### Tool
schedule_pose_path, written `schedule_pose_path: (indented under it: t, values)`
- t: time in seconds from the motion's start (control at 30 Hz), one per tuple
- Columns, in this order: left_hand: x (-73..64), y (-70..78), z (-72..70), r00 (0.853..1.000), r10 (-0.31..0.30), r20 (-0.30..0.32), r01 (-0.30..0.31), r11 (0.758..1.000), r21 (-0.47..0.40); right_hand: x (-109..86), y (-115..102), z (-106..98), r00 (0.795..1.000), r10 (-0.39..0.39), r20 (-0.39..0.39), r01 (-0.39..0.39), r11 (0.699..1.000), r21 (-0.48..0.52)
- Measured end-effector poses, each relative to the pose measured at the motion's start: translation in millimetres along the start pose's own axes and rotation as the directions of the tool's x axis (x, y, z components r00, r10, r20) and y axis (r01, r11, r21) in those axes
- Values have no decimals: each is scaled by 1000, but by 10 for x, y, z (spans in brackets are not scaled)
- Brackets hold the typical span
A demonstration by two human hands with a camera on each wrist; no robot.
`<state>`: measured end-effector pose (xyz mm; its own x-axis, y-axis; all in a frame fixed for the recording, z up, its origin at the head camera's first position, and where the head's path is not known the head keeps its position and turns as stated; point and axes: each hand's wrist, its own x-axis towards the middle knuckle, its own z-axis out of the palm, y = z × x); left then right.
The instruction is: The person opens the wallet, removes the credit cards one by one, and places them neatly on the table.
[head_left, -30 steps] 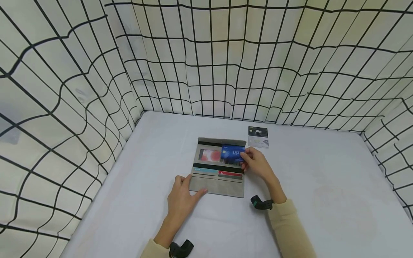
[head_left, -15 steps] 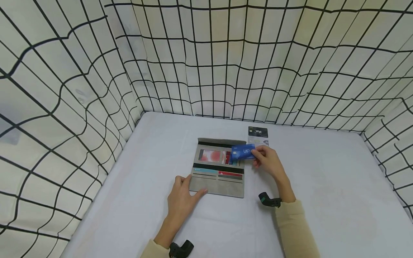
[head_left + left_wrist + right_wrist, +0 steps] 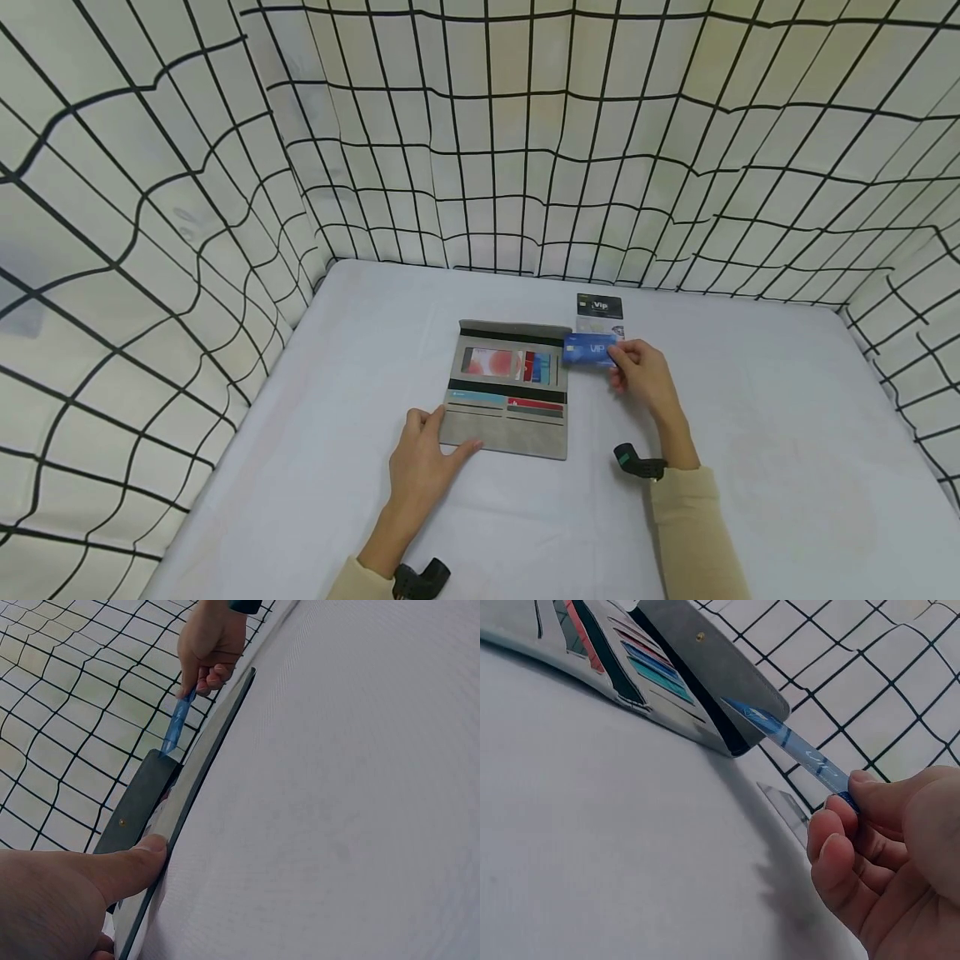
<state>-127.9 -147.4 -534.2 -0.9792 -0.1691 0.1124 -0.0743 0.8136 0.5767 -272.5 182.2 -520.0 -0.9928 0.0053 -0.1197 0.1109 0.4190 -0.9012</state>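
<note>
An unfolded grey wallet (image 3: 480, 429) lies on the white table, with several cards in its slots. My left hand (image 3: 423, 467) holds it by the near left corner, thumb along the front edge and fingers at the left side. In the left wrist view the thumb (image 3: 135, 862) presses on the wallet's edge. My right hand (image 3: 647, 379) pinches a blue VIP card (image 3: 585, 350) between thumb and fingers. That card is out of the slots, just past the wallet's right side. In the right wrist view the blue card (image 3: 802, 754) is tilted above the table.
Behind the blue card lie a black VIP card (image 3: 600, 306) and a pale card (image 3: 592, 324), partly covered in the head view. White walls with black netting (image 3: 510, 150) enclose the table (image 3: 750, 433) at the back and sides.
My right hand has drawn the blue card off the wallet to the right, uncovering the coloured cards in the upper right window. The left hand has stayed in place.
</note>
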Motion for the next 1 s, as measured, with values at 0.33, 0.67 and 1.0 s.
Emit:
schedule_pose_path:
  t: [0.33, 0.67, 1.0]
  values:
    - [4, -1, 16, 1000, -3, -1, 3, 1000, 2, -11, 50, -66, 998, 59, 0, -59, 998, 21]
    - [7, 7, 7, 1000, 4, -1, -4, 1000, 11, -17, 78, -104, 993, 105, -49, -105, 994, 6]
    - [15, -5, 30, 1000, -5, 2, 5, 1000, 11, -21, 84, -69, 987, 137, -89, -142, 988, -60]
